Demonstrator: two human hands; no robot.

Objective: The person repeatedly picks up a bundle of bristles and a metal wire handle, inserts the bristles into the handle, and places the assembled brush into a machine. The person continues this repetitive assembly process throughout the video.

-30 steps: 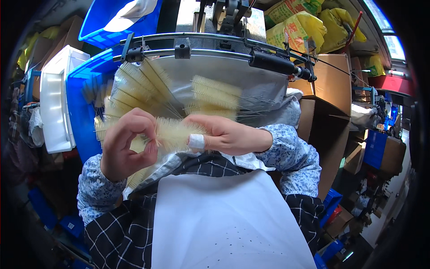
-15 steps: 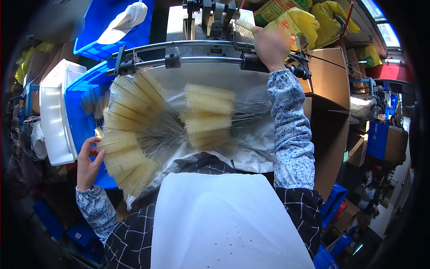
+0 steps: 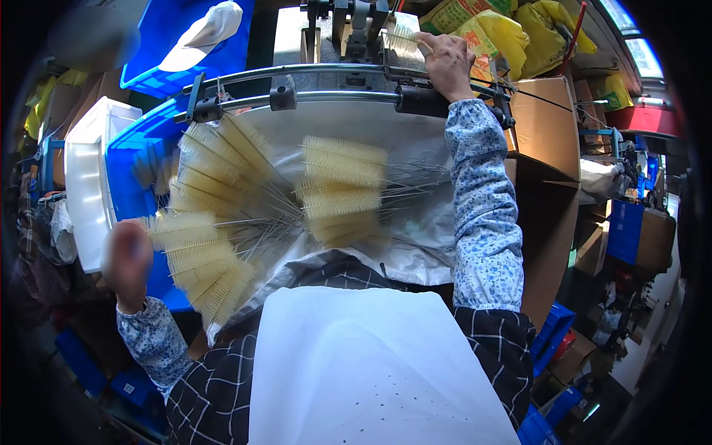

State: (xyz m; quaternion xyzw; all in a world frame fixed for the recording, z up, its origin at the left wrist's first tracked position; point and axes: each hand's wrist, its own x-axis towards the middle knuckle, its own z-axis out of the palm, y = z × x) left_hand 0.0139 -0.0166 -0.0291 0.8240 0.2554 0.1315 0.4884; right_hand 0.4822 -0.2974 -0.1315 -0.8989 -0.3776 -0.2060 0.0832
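Observation:
My left hand point(image 3: 127, 259) is smeared at the left edge of a fan of cream-bristled wire brushes point(image 3: 211, 263). Its fingers seem closed at the tip of one brush point(image 3: 182, 229), which sticks out further left than its neighbours. At the far side, my right hand point(image 3: 448, 65) reaches over the metal rods with bent fingers. Thumb and forefinger grip the end of another bristle brush point(image 3: 401, 38) at the machine point(image 3: 361, 33). A second stack of brushes point(image 3: 343, 182) lies mid-sheet, its wire stems pointing right.
Two metal rods point(image 3: 345, 96) with black collars cross in front of the machine. A whitish plastic sheet point(image 3: 423, 256) lies under the brushes. Blue bins point(image 3: 133, 167), a white tray point(image 3: 89, 185) and a white cap point(image 3: 204, 35) are left; a cardboard box point(image 3: 545, 130) and yellow bags point(image 3: 512, 37) are right.
My left hand has moved left and slightly down, and one brush has slid left with it. My right hand stays by the machine, its fingers now more clearly seen.

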